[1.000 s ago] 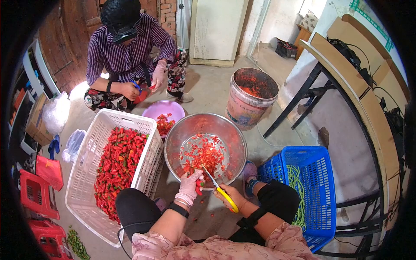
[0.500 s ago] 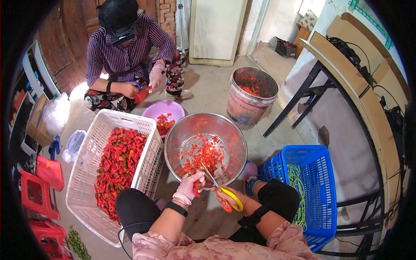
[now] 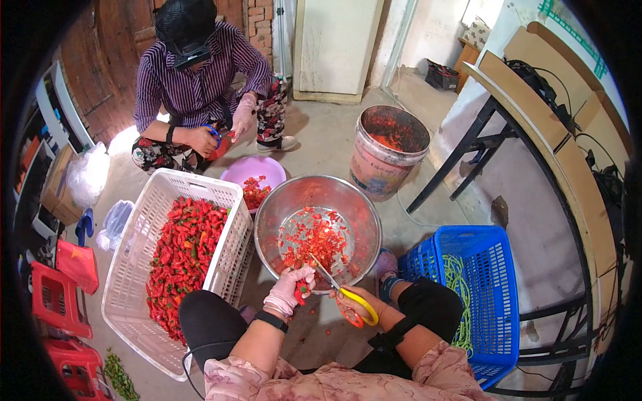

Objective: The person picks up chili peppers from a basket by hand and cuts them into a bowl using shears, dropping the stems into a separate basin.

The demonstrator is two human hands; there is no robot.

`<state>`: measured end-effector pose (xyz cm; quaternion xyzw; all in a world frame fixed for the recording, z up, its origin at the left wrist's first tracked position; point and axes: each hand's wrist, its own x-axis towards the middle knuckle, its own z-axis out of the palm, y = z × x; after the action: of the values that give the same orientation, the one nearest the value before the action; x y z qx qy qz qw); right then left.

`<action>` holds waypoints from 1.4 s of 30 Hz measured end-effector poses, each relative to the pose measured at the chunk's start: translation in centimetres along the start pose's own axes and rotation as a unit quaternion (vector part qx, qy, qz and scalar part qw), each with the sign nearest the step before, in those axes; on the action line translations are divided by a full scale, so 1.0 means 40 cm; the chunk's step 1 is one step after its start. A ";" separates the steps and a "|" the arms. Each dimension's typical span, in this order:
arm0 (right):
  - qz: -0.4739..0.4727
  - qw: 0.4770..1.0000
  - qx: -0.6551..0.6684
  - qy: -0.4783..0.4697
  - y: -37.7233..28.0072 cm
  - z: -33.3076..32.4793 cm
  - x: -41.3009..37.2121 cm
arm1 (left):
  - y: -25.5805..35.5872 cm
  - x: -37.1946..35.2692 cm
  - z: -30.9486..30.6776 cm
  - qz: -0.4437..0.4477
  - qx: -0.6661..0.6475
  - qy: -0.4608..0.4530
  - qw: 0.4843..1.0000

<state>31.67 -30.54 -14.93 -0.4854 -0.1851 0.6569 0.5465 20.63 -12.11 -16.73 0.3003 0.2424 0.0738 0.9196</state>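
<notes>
My left hand (image 3: 289, 291), in a thin pale glove, is closed around red chili peppers (image 3: 300, 291) at the near rim of a steel basin (image 3: 369, 234). In my bare right hand (image 3: 364, 306) are scissors (image 3: 359, 302) with yellow and orange handles. Their blades reach over the rim, tips close to the gloved fingers. Chopped red pepper pieces (image 3: 319, 237) lie spread over the basin's bottom.
Left of the basin stands a white crate (image 3: 231, 247) of red peppers. Opposite, a person (image 3: 200, 93) holds blue-handled scissors over a pink bowl (image 3: 274, 172). A stained bucket (image 3: 381, 164), a blue basket (image 3: 498, 294) and red stools (image 3: 59, 301) stand around.
My left hand has shifted very slightly, showing more of the peppers in it. The scissors stay almost where they were. The other person's hands have moved a little.
</notes>
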 end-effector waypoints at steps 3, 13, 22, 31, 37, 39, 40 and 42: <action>-0.007 0.999 -0.041 0.018 -0.002 0.004 0.000 | -0.001 0.000 -0.008 0.006 -0.035 -0.008 0.999; -0.068 0.992 -0.105 0.025 -0.017 0.019 -0.005 | -0.007 0.013 -0.018 -0.037 -0.121 -0.039 0.991; -0.027 0.988 -0.133 0.079 -0.007 0.026 0.007 | -0.020 0.029 -0.028 -0.083 -0.144 -0.008 0.986; -0.059 0.958 -0.142 0.241 -0.005 -0.001 0.025 | -0.008 -0.023 -0.012 -0.086 0.235 0.184 0.950; -0.034 0.962 -0.138 0.233 0.007 0.000 0.020 | -0.086 -0.009 -0.100 -0.083 0.569 0.218 0.789; -0.034 0.963 -0.142 0.226 0.014 -0.007 0.019 | -0.050 -0.040 -0.033 -0.099 0.488 0.235 0.835; -0.034 0.964 -0.145 0.218 0.016 -0.011 0.020 | -0.040 -0.042 -0.016 -0.115 0.401 0.251 0.873; -0.019 0.965 -0.158 0.210 -0.012 0.005 0.005 | -0.031 -0.026 -0.034 -0.126 0.320 0.217 0.914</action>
<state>31.79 -30.16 -14.55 -0.6893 -0.1771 0.4918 0.5016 19.03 -12.72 -18.00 0.5219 0.4820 -0.0606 0.7012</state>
